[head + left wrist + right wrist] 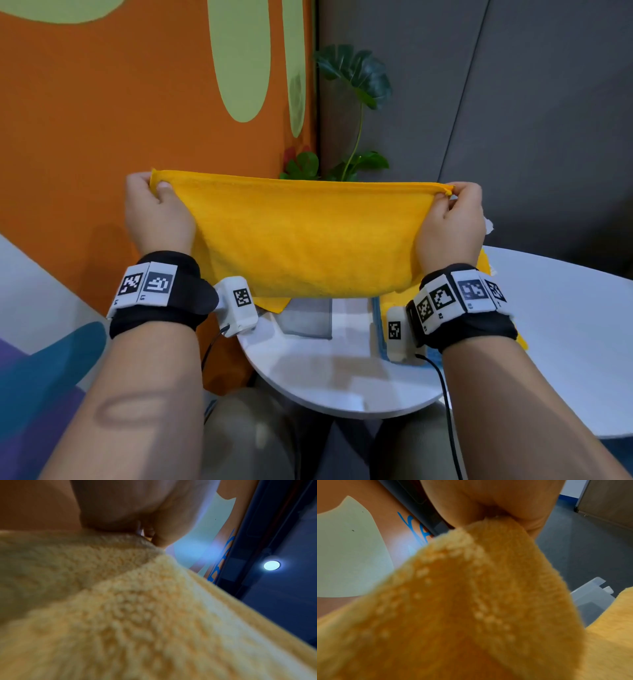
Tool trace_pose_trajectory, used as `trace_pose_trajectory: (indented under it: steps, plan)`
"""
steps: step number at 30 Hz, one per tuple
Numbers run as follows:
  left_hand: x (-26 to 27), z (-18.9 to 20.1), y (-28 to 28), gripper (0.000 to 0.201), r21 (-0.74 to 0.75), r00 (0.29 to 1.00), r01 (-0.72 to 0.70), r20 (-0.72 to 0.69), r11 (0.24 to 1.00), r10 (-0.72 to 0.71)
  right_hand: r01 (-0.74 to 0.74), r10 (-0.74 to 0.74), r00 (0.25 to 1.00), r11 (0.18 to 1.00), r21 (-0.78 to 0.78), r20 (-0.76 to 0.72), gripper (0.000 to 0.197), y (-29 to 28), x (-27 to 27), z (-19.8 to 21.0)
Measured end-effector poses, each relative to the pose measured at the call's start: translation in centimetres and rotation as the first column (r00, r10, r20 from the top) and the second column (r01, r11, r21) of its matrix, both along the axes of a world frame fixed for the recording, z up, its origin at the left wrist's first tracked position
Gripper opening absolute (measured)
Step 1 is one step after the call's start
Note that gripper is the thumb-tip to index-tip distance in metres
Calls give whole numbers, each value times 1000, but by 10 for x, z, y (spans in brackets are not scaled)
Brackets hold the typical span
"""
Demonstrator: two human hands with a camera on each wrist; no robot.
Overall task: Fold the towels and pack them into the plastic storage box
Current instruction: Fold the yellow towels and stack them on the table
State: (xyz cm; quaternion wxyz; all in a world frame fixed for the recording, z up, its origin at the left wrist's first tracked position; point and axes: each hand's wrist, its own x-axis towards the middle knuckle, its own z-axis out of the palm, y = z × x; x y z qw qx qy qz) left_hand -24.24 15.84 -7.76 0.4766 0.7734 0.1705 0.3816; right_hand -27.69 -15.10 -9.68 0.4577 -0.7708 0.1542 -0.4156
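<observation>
A yellow towel (305, 236) hangs in the air above the round white table (342, 377), stretched flat between both hands. My left hand (156, 197) pinches its top left corner, and my right hand (452, 202) pinches its top right corner. Close up, the terry cloth (133, 608) fills the left wrist view under the pinching fingers (161, 539). The right wrist view shows the same cloth (471, 601) running up into the right hand's fingers (488, 509). A corner of the clear plastic storage box (590, 599) shows in the right wrist view. More yellow cloth (486, 267) lies on the table behind my right wrist.
A grey folded cloth (308, 318) and a blue item (376, 318) lie on the table under the held towel. An orange wall panel (137, 120) stands at the left, a grey wall (513, 102) at the right, with a leafy plant (356, 102) between them.
</observation>
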Motion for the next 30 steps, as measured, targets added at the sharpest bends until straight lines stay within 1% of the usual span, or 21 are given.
trace_pose_trajectory:
  steps: [3, 6, 10, 13, 14, 16, 18, 20, 24, 27, 28, 30]
  plan:
    - [-1, -1, -3, 30, 9, 991, 9, -134, 1000, -8, -15, 17, 994, 1000, 17, -107, 17, 1, 1, 0]
    - [-1, -4, -10, 30, 24, 965, 51, -258, 998, -43, -41, 45, 977, 999, 25, -209, 19, 6, 0, -1]
    - [-4, -8, -30, 25, 24, 936, 153, -325, 988, -137, -129, 125, 939, 992, 10, -321, 19, 20, 0, -2]
    - [-8, -6, -52, 17, 11, 893, 260, -384, 966, -235, -228, 214, 907, 974, 4, -361, 18, 32, 0, 0]
    - [-10, -5, -60, 13, 12, 881, 303, -384, 953, -276, -262, 245, 896, 965, 5, -371, 17, 36, 0, 1]
    - [-14, -3, -74, 6, -54, 846, 400, -363, 915, -391, -330, 301, 871, 944, -10, -387, 17, 43, -1, 2]
    - [-21, 1, -86, 20, -133, 794, 486, -346, 864, -500, -395, 349, 849, 918, -36, -397, 16, 50, -2, 4]
    - [-26, 4, -96, 21, -167, 748, 544, -347, 822, -566, -439, 387, 835, 897, -49, -390, 15, 55, -3, 5]
    - [-31, 7, -108, 18, -146, 705, 606, -357, 782, -613, -477, 424, 841, 874, -91, -336, 15, 61, -4, 7]
    - [-34, 10, -112, 19, -114, 690, 631, -371, 768, -622, -496, 441, 841, 860, -121, -314, 15, 63, -5, 9]
    - [-34, 10, -112, 22, -114, 689, 635, -365, 764, -627, -505, 445, 837, 853, -136, -317, 16, 62, -6, 10]
    - [-33, 12, -112, 34, -132, 692, 628, -356, 767, -628, -541, 467, 815, 825, -163, -342, 19, 61, -7, 12]
